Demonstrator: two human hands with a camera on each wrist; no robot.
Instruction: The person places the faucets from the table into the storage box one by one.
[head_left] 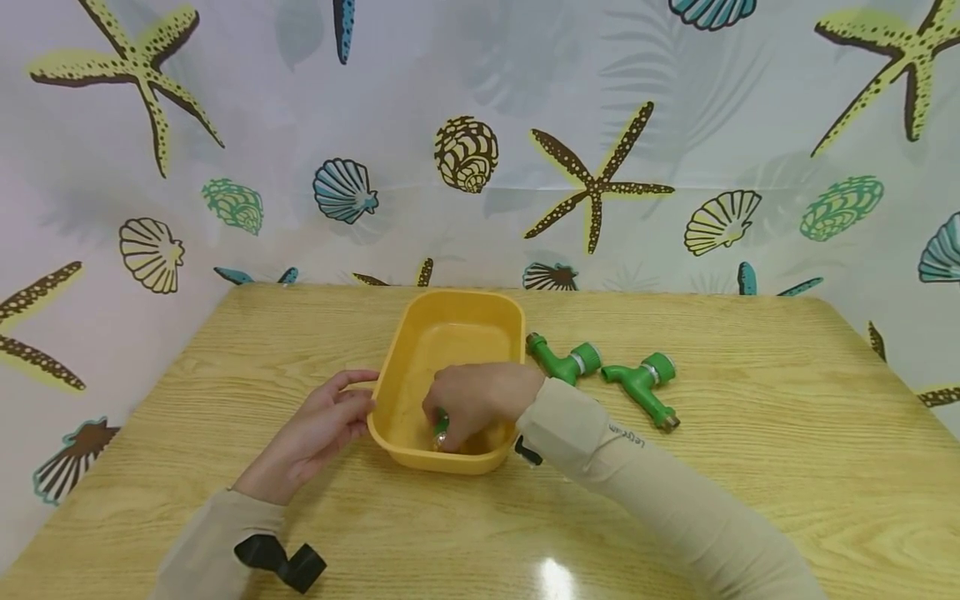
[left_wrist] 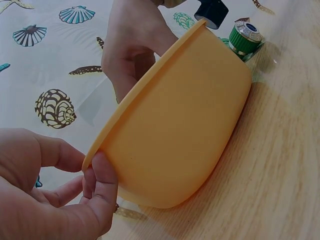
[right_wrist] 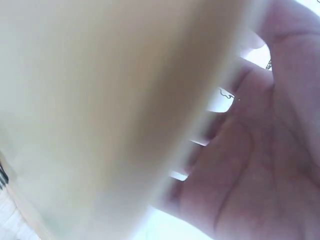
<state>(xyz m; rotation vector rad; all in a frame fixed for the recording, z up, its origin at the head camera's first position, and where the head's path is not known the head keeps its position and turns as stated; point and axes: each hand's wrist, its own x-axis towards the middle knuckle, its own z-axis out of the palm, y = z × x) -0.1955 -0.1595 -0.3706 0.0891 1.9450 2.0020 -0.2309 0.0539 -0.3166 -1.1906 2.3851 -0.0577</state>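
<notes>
A yellow plastic basin (head_left: 450,342) sits on the wooden table. At its left side, the thumb and fingers of my left hand (head_left: 318,433) pinch the rim, seen close up in the left wrist view, where the basin's outer wall (left_wrist: 175,120) fills the middle. My right hand (head_left: 476,398) reaches down inside the basin, fingers curled round a small green faucet (head_left: 442,425) with a brassy end; most of it is covered by the hand. In the right wrist view the blurred basin wall (right_wrist: 100,100) hides the fingertips.
Two more green faucets lie right of the basin: one (head_left: 581,360) close to its wall, partly behind the right wrist, the other (head_left: 643,387) farther right. A patterned cloth (head_left: 420,100) with shells and starfish hangs behind the table (head_left: 750,400).
</notes>
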